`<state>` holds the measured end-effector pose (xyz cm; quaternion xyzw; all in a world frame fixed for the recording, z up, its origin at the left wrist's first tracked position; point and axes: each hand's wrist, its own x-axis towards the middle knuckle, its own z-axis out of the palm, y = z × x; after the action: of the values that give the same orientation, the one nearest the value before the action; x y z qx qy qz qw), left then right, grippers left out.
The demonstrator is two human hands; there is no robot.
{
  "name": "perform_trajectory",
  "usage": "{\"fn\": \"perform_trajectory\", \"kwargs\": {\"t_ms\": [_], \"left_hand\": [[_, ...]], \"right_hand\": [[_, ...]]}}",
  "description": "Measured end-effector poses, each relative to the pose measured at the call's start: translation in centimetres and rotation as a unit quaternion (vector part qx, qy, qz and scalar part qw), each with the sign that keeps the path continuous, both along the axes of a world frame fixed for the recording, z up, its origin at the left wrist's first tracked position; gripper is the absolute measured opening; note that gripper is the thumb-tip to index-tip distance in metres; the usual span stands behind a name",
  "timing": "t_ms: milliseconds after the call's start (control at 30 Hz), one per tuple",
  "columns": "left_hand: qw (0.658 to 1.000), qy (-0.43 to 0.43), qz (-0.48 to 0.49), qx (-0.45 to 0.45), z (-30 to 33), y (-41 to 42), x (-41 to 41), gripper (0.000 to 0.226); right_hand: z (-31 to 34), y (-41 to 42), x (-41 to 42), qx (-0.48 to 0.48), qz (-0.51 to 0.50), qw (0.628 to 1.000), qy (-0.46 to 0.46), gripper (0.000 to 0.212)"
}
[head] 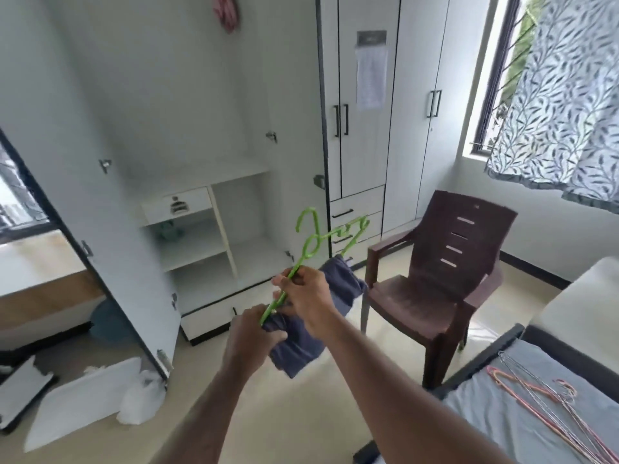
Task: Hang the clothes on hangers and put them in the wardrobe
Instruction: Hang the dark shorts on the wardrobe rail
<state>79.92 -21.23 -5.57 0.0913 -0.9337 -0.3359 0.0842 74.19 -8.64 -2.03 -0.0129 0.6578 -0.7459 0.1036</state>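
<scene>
We've got a bright green hanger (310,244), a navy-blue garment (303,343), a white wardrobe (187,105) with black edging, a brown chair (445,269), and a leaf-print curtain (562,105).

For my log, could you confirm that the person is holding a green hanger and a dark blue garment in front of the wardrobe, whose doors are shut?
Not quite: the head view shows the wardrobe with its doors open, shelves visible. The rest stands: the right hand grips the green hanger, and the left hand holds the dark blue garment in front of it.

The green hanger (315,239) is motion-blurred, its lower end seemingly hidden inside the blue garment (298,343).
</scene>
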Motion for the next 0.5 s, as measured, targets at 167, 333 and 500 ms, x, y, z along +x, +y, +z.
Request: {"fn": "perform_trajectory", "kwargs": {"t_ms": [167, 333, 500], "left_hand": [[0.995, 0.052, -0.055, 0.071, 7.6, -8.3, -2.7, 0.019], [0.987, 0.132, -0.055, 0.069, 14.5, -13.4, -5.5, 0.027], [0.97, 0.239, -0.019, -0.034, 20.6, -15.9, -6.9, 0.031]], "right_hand": [[8.8, -5.8, -2.8, -0.015, 0.056, 0.996, 0.061, 0.019], [14.9, -9.4, -5.3, -0.038, 0.077, 0.992, 0.093, 0.019], [19.6, -11.8, -7.6, -0.003, 0.075, 0.988, 0.135, 0.009]]}}
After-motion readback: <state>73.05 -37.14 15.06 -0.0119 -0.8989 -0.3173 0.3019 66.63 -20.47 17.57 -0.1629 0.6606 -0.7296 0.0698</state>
